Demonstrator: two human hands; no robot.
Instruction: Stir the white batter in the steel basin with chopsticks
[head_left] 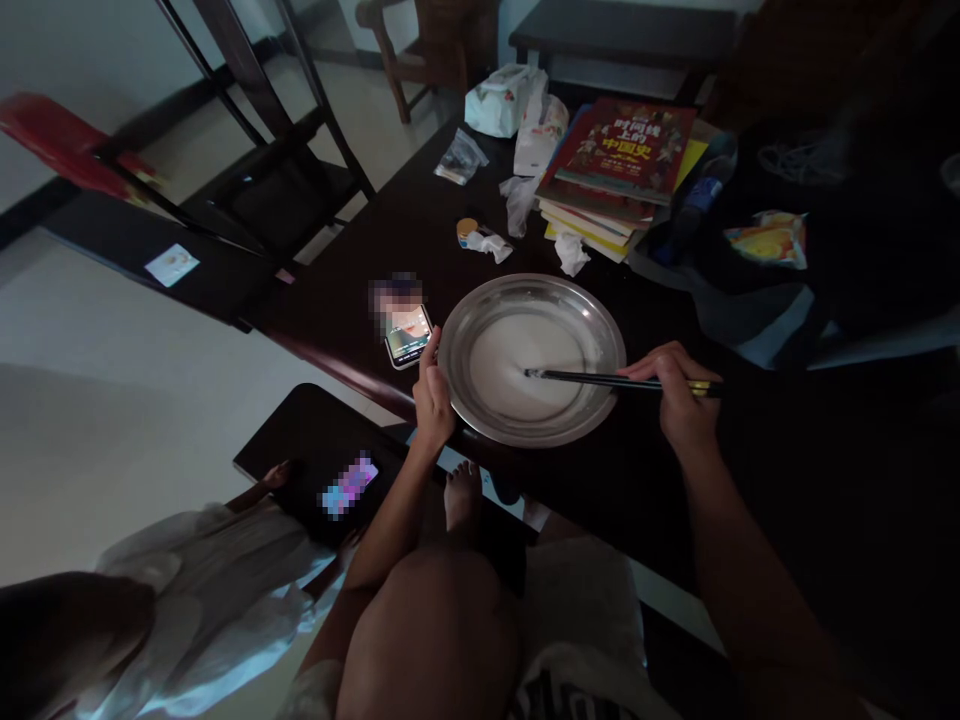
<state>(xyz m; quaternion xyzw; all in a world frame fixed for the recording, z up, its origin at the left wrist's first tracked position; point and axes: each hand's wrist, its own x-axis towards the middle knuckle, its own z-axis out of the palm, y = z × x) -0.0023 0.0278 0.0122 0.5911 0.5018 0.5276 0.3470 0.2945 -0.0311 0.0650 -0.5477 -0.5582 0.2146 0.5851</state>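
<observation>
Left to right. Phone (407,334), screen lit, lies on the dark surface (420,215) just at 9 o'clock of the pan. Left hand (433,392) is wrapped on the rim of the round metal pan (592,318) at about 8 o'clock, fingers curled over the edge. Pan sits flat near the surface's front edge and holds a thin white liquid (499,355). Right hand (677,393), at the pan's 3 o'clock, is closed around a pair of dark chopsticks (592,378); tips reach the pan centre, in the liquid. Book stack (622,160) at 12–1 o'clock, well apart.
</observation>
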